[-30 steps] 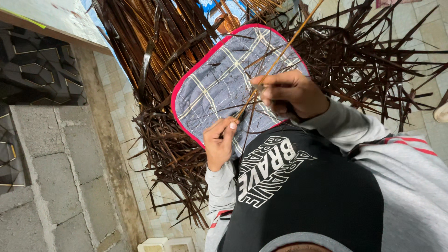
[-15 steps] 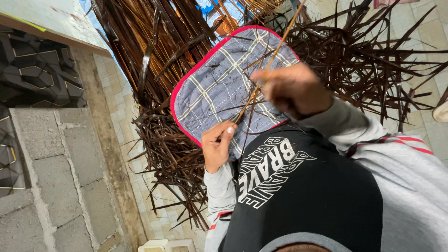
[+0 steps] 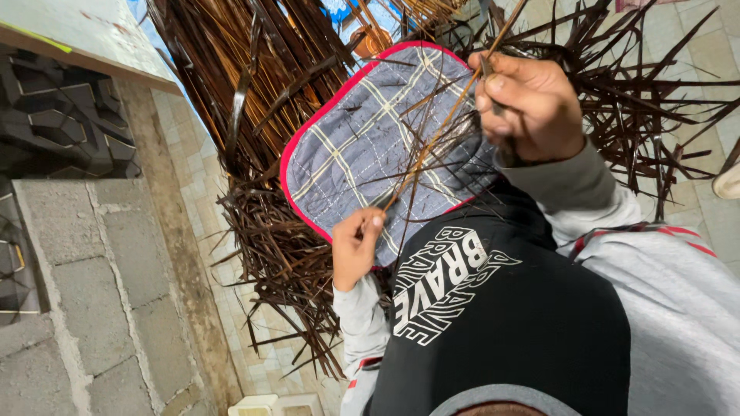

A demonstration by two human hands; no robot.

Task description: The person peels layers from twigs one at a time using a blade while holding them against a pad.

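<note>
A long thin tan strip (image 3: 432,150) of palm-like fibre runs diagonally over a quilted grey-blue checked pad with a red border (image 3: 362,146) lying across my lap. My left hand (image 3: 354,250) pinches the strip's lower end at the pad's near edge. My right hand (image 3: 532,100) is closed around the strip higher up, at the pad's upper right, with a small dark object that I cannot make out between its fingers. A few loose dark strands lie across the pad between the two hands.
A large heap of dark brown dried strips (image 3: 262,115) surrounds the pad, spreading left, top and right (image 3: 647,100) over a tiled floor (image 3: 717,46). A grey block wall (image 3: 85,293) stands at the left. A pale plastic container (image 3: 270,404) sits at the bottom.
My right hand has slid up and to the right along the strip, away from my left hand, which stays pinched on the lower end.
</note>
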